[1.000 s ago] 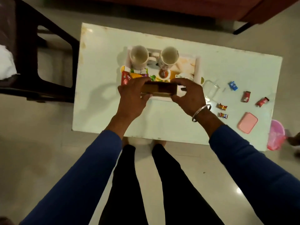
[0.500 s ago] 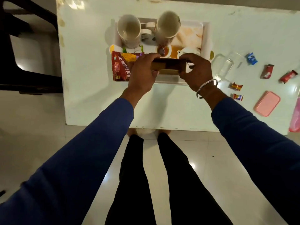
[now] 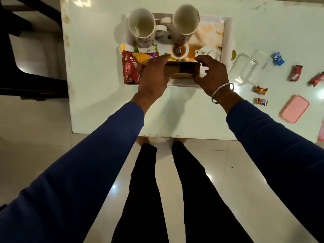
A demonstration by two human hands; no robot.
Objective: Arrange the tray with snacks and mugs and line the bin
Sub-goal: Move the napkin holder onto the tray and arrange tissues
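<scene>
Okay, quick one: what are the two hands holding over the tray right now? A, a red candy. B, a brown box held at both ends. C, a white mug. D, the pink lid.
B: the left hand and right hand grip opposite ends of the brown box above the tray.

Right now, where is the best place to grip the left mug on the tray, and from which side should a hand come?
Grip the left mug by its handle, which sticks out on its right, toward the second mug. The gap there looks narrow, so coming from above and closing around the rim or body may be easier.
</scene>
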